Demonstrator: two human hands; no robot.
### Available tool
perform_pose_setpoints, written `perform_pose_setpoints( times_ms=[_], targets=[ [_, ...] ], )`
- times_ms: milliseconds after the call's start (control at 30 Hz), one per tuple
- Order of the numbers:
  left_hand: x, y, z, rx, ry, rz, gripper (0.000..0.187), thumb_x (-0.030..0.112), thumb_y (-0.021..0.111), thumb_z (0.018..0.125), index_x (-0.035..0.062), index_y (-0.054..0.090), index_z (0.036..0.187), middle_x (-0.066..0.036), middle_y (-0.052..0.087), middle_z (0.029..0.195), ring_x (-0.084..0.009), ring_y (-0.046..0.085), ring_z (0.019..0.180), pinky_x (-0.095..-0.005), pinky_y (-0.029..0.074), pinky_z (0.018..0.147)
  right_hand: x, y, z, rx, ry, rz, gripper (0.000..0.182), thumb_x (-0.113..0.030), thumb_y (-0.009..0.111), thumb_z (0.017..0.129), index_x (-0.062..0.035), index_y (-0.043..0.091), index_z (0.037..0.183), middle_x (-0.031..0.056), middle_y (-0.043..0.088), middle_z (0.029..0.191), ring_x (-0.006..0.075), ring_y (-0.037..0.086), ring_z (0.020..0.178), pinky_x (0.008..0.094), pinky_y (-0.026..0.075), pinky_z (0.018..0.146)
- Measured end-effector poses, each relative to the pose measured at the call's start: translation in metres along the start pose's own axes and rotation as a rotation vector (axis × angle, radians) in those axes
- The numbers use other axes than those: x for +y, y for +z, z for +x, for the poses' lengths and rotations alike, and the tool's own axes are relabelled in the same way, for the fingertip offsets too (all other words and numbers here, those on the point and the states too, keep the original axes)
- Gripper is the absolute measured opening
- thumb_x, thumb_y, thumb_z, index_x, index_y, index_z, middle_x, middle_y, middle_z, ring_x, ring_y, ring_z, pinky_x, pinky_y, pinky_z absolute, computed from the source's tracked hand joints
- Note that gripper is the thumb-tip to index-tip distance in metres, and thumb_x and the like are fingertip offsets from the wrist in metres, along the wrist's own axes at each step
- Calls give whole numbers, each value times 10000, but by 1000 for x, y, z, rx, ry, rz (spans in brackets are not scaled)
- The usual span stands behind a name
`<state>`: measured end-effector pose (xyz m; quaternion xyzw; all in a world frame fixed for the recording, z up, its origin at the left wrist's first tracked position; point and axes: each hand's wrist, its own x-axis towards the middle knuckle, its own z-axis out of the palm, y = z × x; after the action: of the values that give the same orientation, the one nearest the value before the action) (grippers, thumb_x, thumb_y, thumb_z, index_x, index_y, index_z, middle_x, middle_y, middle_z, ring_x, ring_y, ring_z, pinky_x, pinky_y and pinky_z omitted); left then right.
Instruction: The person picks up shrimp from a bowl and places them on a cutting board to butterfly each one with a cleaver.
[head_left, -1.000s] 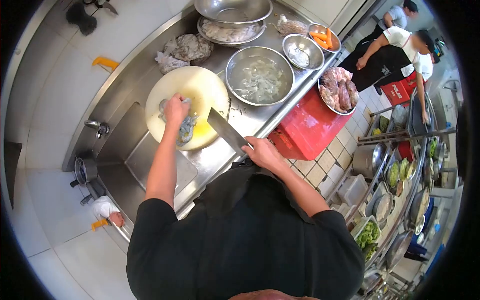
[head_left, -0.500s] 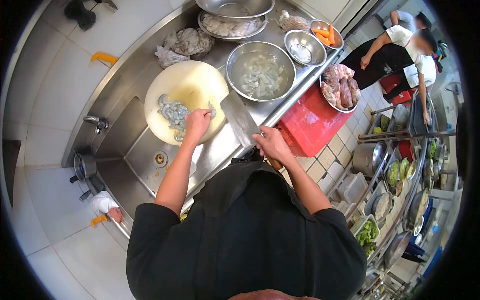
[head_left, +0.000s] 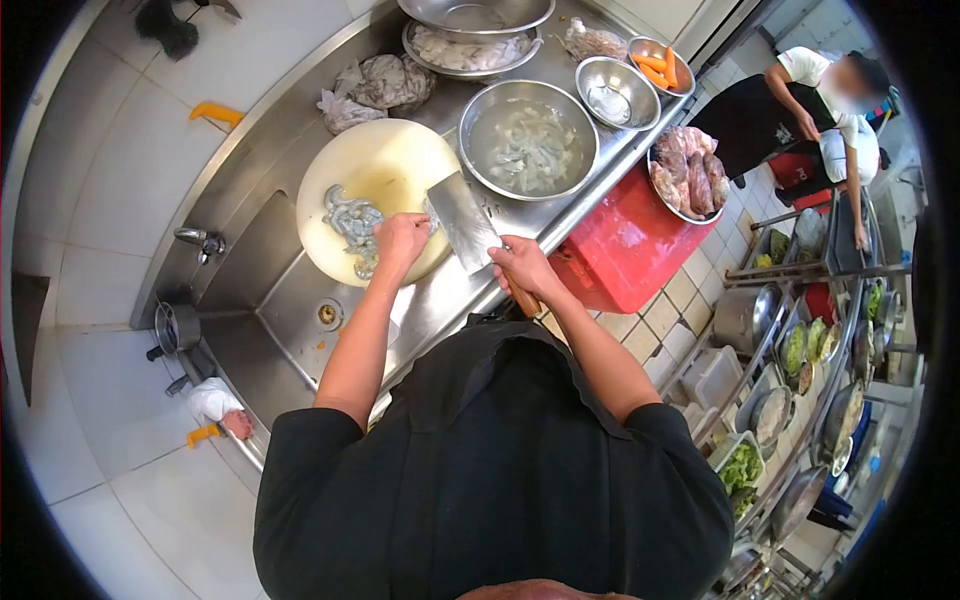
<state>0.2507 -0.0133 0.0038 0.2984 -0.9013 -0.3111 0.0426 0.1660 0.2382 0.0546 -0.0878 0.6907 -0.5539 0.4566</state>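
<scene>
My right hand (head_left: 522, 266) is closed around the wooden handle of a cleaver (head_left: 465, 222), whose wide blade reaches over the right edge of the round cutting board (head_left: 330, 165). On the board, my left hand (head_left: 401, 242) has its fingers closed together at a shrimp (head_left: 431, 214), which lies partly behind the blade's corner. A pile of raw grey shrimp (head_left: 352, 224) lies just left of that hand. Right of the board stands a metal bowl (head_left: 468, 150) with peeled shrimp (head_left: 530, 148) in liquid.
A sink (head_left: 235, 330) with a faucet (head_left: 200, 241) lies left. Bagged food (head_left: 385, 85), stacked bowls (head_left: 478, 14) and carrots (head_left: 655, 68) are at the back. A meat bowl (head_left: 688, 178) sits on a red box (head_left: 625, 240). Co-workers (head_left: 815, 95) stand at upper right beside shelves.
The cleaver has moved left and up, its blade now nearer my left hand and over the board's edge. My right hand has shifted slightly left and up with it.
</scene>
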Motion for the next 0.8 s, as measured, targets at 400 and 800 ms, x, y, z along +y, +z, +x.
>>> perform_pose_setpoints(
  times_ms=[400, 800],
  targets=[
    [7, -4, -5, 9, 10, 31, 283, 326, 661, 878, 157, 812, 1046, -139, 767, 947, -318, 728, 921, -423, 454, 1015, 2, -4, -21, -13, 21, -18, 230, -205, 610, 998, 9, 643, 1073, 32, 607, 680, 113, 577, 495, 290, 471, 443],
    [1, 6, -11, 106, 54, -57, 221, 236, 727, 846, 72, 805, 972, -180, 752, 880, -333, 743, 808, -381, 571, 837, 7, -25, -60, -115, 66, -46, 182, -164, 616, 999, 6, 667, 1039, 17, 607, 660, 99, 570, 490, 265, 450, 435]
  ],
)
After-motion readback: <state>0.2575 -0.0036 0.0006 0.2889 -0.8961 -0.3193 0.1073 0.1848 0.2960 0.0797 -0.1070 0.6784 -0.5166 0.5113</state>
